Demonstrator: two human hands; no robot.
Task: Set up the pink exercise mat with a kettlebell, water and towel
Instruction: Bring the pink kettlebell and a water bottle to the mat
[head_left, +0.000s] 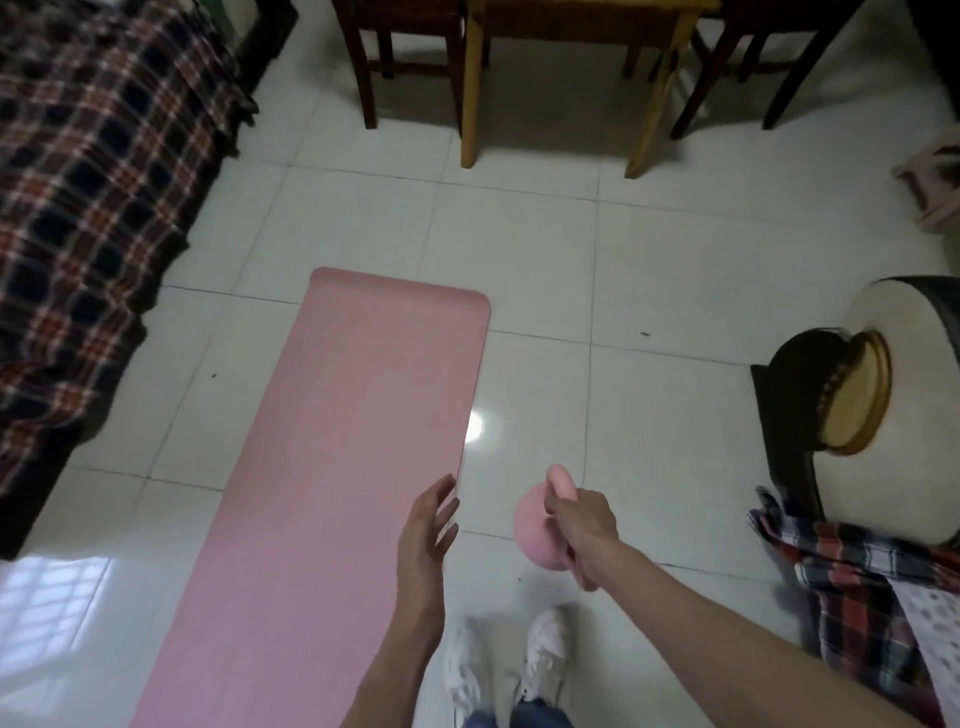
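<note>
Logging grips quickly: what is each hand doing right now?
Left hand: open, empty.
Right hand: closed on the pink kettlebell handle.

Single head-worn wide-angle view, standing height, pitched forward and down at tiled floor (649, 249); own forearms and shoes (545, 654) near bottom edge.

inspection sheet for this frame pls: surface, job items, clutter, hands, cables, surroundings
Surface: white tiled floor, glossy, with a light glare.
Job's things: pink mat unrolled flat; pink kettlebell held beside the mat's right edge; water and towel not seen.
Clutter: plaid cloth draped at the right.
Grippers: right hand closed on the kettlebell handle; left hand open, fingers spread over the mat's edge.
Cables: nothing seen.
Surroundings: plaid blanket at left, wooden table and chairs ahead.
</note>
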